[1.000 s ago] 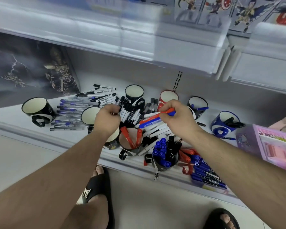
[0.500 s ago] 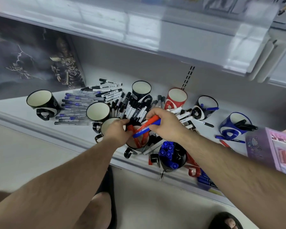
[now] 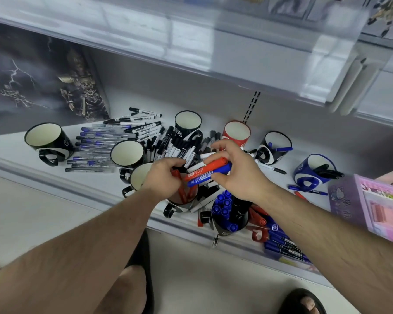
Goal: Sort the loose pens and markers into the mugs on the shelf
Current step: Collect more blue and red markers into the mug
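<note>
Above the glossy round mugs (image 3: 127, 152), the right hand (image 3: 238, 175) pinches two cylindrical markers (image 3: 205, 173) (red, blue); the left hand (image 3: 166, 177) clasps a red one (image 3: 179, 189).

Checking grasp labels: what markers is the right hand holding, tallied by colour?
red marker: 1
blue marker: 1
Total: 2, both held together in the right hand.

Retail shop: slotted-upright display shelf (image 3: 55, 175) stocked with identical mugs (image 3: 187, 123), bulk markers (image 3: 175, 150), boxed merchandise (image 3: 372, 200) and posters (image 3: 43, 82).
</note>
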The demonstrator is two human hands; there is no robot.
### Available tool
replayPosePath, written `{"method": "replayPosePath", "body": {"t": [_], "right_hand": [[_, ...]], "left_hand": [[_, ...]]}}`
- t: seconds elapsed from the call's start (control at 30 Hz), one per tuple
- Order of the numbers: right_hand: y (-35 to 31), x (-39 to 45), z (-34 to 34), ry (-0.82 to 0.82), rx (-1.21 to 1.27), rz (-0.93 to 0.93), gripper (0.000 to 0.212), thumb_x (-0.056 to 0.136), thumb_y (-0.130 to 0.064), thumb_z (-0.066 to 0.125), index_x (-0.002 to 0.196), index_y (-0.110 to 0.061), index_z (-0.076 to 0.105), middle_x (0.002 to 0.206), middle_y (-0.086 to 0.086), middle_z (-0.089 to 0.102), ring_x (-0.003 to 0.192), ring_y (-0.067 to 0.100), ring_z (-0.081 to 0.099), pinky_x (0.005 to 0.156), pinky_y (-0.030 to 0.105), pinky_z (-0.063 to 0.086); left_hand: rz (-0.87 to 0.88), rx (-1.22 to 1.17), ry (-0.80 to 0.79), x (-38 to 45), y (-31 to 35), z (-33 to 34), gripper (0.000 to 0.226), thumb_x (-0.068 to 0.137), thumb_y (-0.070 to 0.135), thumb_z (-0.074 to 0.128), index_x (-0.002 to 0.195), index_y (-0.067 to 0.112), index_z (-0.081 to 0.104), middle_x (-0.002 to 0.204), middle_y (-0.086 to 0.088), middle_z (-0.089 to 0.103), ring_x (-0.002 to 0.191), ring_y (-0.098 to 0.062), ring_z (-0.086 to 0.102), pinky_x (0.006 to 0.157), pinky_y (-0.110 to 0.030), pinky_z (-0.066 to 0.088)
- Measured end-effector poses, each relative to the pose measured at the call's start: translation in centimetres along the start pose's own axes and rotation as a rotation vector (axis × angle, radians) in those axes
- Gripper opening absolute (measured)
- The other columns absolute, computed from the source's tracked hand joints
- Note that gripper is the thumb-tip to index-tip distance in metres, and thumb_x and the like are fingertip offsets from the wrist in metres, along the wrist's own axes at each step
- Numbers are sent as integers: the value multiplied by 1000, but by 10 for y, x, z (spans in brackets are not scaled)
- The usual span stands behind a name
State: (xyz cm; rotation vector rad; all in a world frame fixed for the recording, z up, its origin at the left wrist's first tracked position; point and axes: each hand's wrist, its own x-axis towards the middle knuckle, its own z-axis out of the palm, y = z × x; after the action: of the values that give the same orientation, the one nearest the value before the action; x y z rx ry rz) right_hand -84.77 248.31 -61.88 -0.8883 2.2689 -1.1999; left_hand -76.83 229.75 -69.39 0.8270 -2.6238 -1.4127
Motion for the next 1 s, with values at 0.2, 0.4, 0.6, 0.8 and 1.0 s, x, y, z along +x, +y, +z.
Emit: {"method": "replayPosePath", "body": {"t": [0.2,0.4,0.6,0.8,1.0], "right_hand": [[-11,-3,-13,95,89,-7,56,79,7,70,112,-34,49,99,-14,71,82,3,66,71,18,53],[-7,-18,-41,194,277,93,37,81,8,70,96,-25,64,93,-5,72,83,6,69,78,18,54],[11,-40,-68,198,337,227,21,89,0,65,98,-19,65,73,-1,64,64,14,56,62,31,47],[19,-65,-94,206,247,268,12,95,-6,59,99,-16,65,72,10,66,59,16,61,57,29,50],[52,-87,-125,277,-180,311,12,96,-14,59,99,-26,61,94,-1,66,74,15,64,76,35,58]], "left_hand": [[154,-191,-164,-14,35,2,53,77,0,64,122,28,61,114,7,64,80,-8,66,71,-19,52],[171,-199,-347,-17,60,15,17,85,16,73,87,33,68,73,12,65,67,-7,59,72,-24,49],[154,-145,-531,-23,83,30,14,94,16,62,86,27,63,62,8,59,51,2,52,53,-14,43],[211,-13,-527,-24,101,49,27,90,27,68,117,29,65,100,4,68,93,-15,64,85,-27,50],[224,-4,-314,-20,104,73,42,88,8,63,126,24,59,116,9,59,99,-11,56,82,-18,40]]}}
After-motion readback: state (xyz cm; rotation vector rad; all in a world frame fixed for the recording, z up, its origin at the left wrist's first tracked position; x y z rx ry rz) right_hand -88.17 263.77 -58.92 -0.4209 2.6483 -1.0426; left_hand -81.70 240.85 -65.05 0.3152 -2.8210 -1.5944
